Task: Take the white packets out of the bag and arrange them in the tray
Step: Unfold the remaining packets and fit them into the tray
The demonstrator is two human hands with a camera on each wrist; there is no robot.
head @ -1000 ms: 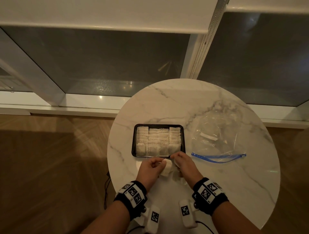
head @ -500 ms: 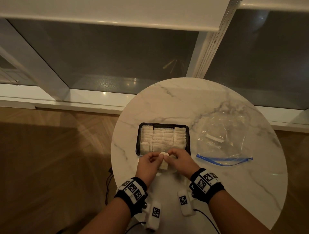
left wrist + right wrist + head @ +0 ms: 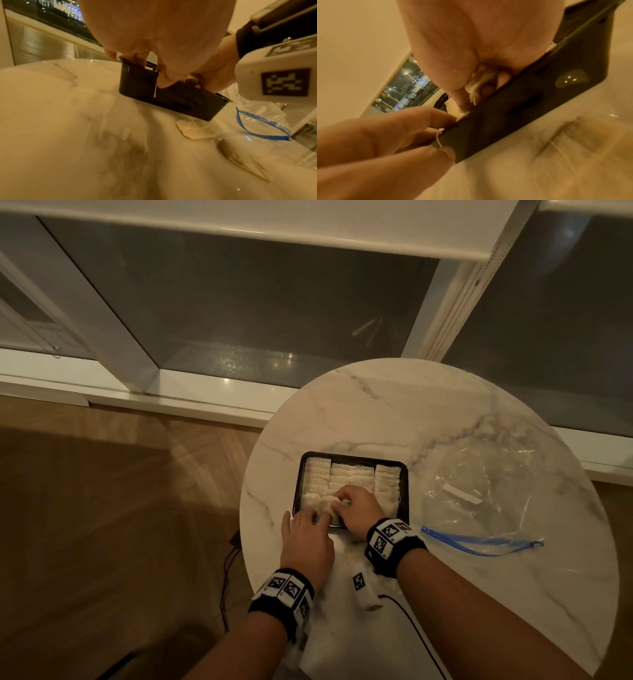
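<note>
The small white packet (image 3: 334, 503), held over the counter in front of the tray a second ago, is now over the black rectangular plastic tray (image 3: 405, 501), pinched in the right hand's (image 3: 358, 510) grip and going into the near row, so the tray looks almost full. The left hand (image 3: 308, 537) steadies the tray's near rim with relaxed fingers. On the round marble counter (image 3: 394, 412) to the right lies the clear zip bag with a blue seal (image 3: 479, 501), well apart; two more packets (image 3: 195, 130) lie just in front of the tray.

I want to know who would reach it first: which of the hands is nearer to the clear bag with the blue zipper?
Right. The right hand is over the near edge of the tray, beside the clear bag. The left hand lies further away, at the tray's near left corner.
</note>
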